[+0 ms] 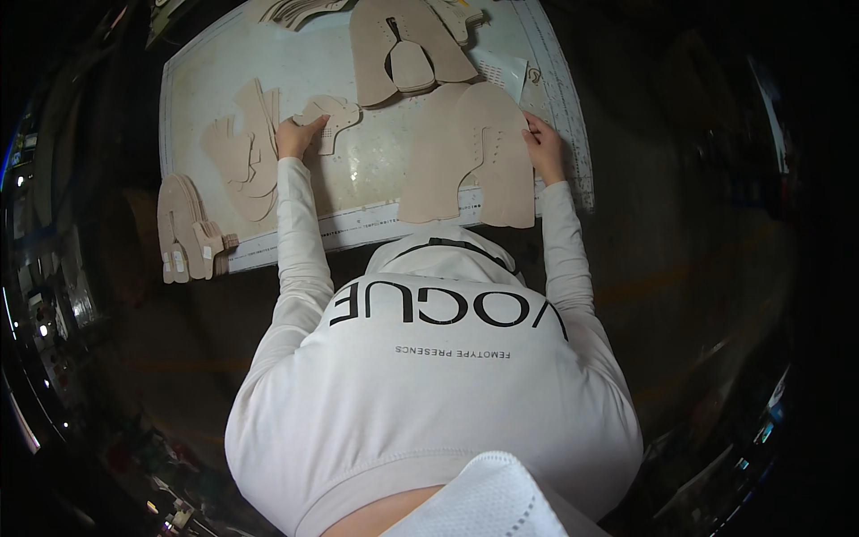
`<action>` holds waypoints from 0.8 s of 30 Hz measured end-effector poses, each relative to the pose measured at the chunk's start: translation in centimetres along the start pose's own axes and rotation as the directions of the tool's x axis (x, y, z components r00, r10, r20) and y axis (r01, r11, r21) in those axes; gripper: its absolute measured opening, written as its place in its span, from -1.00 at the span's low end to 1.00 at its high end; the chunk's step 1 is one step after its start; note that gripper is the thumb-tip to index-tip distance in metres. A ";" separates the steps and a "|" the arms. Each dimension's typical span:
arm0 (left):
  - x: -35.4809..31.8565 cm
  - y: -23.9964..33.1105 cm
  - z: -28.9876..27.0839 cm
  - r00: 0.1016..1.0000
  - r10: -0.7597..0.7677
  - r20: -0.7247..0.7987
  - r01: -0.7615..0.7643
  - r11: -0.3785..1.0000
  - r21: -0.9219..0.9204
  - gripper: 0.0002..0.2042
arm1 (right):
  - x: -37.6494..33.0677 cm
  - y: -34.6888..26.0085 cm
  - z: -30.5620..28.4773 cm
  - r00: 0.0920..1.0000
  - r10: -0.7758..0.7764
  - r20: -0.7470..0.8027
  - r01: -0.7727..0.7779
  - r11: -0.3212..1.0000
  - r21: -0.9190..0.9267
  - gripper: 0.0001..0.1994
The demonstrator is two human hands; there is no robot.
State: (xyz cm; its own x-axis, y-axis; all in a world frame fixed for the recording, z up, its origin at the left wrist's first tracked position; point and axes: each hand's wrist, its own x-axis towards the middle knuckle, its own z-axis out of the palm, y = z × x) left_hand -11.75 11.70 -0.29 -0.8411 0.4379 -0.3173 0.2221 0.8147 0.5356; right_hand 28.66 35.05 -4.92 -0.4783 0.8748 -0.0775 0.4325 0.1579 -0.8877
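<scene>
My left hand (pixel 302 137) is closed at the edge of a small beige cut-out piece (pixel 344 117), thumb on top; its other fingers are partly hidden. My right hand (pixel 542 149) pinches the right edge of a large beige arch-shaped shoe-upper piece (pixel 503 148) with a slit and rows of small holes. That piece overlaps another beige piece (pixel 431 170) and reaches past the near edge of the table. Left of my left hand lie several loose beige pieces (pixel 243 157), some with curved edges.
The pale table (pixel 367 179) has a ruler-like printed strip along its edges. At the far side lies a stack of arch-shaped pieces (pixel 376 54) with a smaller rounded stack (pixel 412 66) in its opening. More stacked pieces (pixel 183 215) sit at the near left corner. A printed sheet (pixel 501 73) lies far right.
</scene>
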 end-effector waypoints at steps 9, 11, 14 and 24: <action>-5.0 1.6 1.3 0.970 0.226 -0.091 -0.227 0.702 -0.675 -0.59 | -2.4 -3.1 -1.2 0.956 -0.226 -0.188 0.176 0.953 -0.246 -0.70; -7.1 3.6 1.4 0.972 0.230 -0.038 -0.158 0.533 -0.831 -0.66 | -2.7 -3.4 -1.6 0.950 -0.218 -0.224 0.171 0.962 -0.212 -0.72; -10.7 6.5 2.4 0.952 0.304 0.044 -0.062 0.331 -0.942 -0.71 | -3.2 -3.8 -1.7 0.950 -0.218 -0.222 0.174 0.964 -0.204 -0.74; -17.4 7.3 8.5 0.827 0.395 0.400 -0.297 0.911 -0.286 -0.83 | -6.1 -6.1 0.8 0.988 -0.152 -0.006 0.148 0.968 -0.201 -0.90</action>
State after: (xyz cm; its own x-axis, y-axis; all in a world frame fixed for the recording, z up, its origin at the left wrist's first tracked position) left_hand 8.73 13.28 2.52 -0.4104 0.8361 -0.3640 0.3110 0.5035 0.8061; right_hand 28.32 28.35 0.58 -0.5336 0.8435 0.0613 0.5018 0.3742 -0.7798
